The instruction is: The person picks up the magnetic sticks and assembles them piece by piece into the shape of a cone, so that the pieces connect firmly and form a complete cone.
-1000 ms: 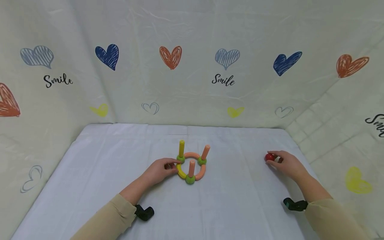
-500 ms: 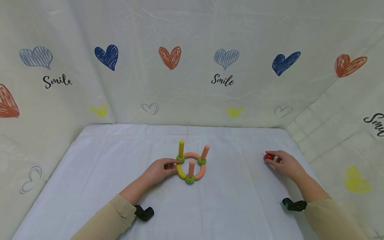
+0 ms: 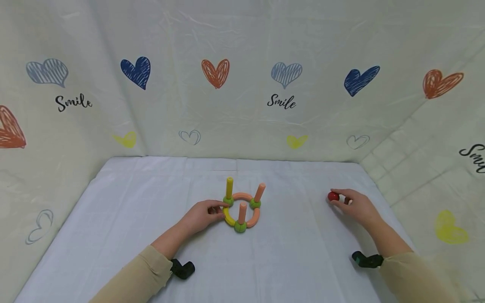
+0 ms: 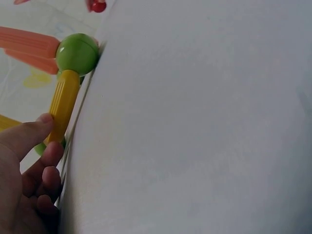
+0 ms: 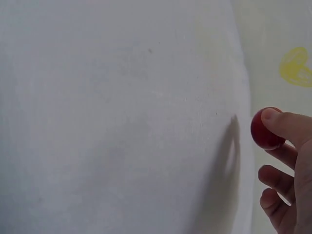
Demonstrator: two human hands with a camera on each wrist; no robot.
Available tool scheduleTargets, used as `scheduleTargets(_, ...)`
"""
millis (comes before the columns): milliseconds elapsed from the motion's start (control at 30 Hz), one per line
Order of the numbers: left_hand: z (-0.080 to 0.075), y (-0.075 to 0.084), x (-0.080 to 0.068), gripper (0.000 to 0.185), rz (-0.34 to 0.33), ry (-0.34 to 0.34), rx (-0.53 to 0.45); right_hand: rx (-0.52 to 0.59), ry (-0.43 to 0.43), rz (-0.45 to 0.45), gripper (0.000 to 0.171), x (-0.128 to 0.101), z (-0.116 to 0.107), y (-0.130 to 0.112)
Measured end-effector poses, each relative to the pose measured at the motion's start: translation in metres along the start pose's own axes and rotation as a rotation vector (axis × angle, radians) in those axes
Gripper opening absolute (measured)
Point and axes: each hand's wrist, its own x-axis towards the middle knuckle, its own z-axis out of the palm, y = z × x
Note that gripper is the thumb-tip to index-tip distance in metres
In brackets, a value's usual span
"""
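Observation:
A toy ring of curved yellow and salmon pieces joined by green balls [image 3: 240,227] lies on the table in the head view. From the balls rise a yellow rod [image 3: 229,188] and two salmon rods [image 3: 259,192]. At the ring's left side, my left hand [image 3: 203,216] pinches the curved yellow piece [image 4: 63,105] between thumb and fingers. Well to the right, my right hand [image 3: 358,207] holds a red ball [image 3: 333,196] at its fingertips. The right wrist view shows the thumb pressed on that ball, the other fingers loosely bent below.
A white cloth [image 3: 291,252] covers the table. Behind it hangs a pale curtain [image 3: 242,118] printed with hearts and words, which also closes in both sides. Dark wrist devices [image 3: 182,269] sit at both sleeve cuffs.
My right hand has shifted slightly left with the red ball in its fingers. The left hand and the ring have stayed where they were.

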Motion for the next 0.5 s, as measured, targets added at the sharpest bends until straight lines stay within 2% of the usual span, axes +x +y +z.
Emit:
scheduleTargets(367,0.0,0.0,-0.001,0.032,-0.002,-0.002,-0.004,0.056,0.11,-0.116,0.046,0.006,0.014,-0.026)
scheduleTargets(500,0.0,0.001,-0.001,0.031,-0.004,0.0,-0.006,0.131,0.159,-0.161,0.042,0.009,0.018,-0.044)
